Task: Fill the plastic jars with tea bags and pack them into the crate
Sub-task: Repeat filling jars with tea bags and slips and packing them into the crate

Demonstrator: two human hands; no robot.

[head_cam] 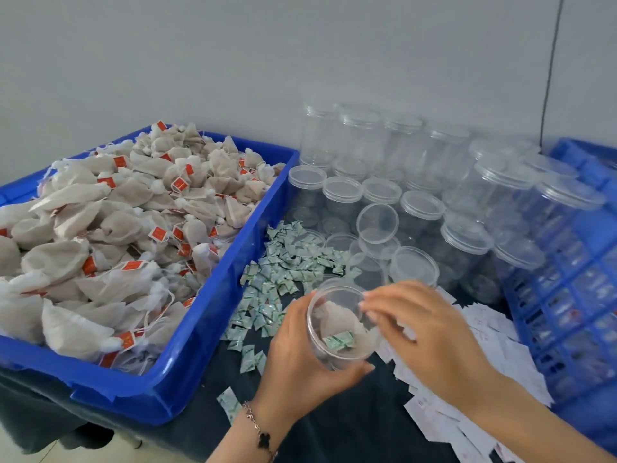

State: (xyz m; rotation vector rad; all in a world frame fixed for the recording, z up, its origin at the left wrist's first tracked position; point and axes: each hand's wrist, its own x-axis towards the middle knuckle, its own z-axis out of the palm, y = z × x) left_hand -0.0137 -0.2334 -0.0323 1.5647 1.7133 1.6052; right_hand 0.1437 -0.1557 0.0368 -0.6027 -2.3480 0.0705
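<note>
Grey wall behind a table covered in dark cloth. At far left, a blue tub holds a heaped pile of tea bags, off-white pouches with strings and red tags. Just right of the tub, small green-and-white sachets lie scattered on the cloth. At centre front, the left hand, a bracelet on its wrist, has its fingers and thumb curled round an open plastic jar, which is tilted with its mouth toward the camera. Inside the jar lie at least one tea bag and a green sachet. The right hand hovers at the jar's rim, its fingers extended over the mouth; motion blur hides whether they hold anything. Behind the hands stand many empty clear jars, most capped, some stacked in two tiers, with loose clear lids among them. White paper slips with red print spread across the cloth under and right of the right hand. At far right, a blue slatted crate stands tilted against the jars.
</note>
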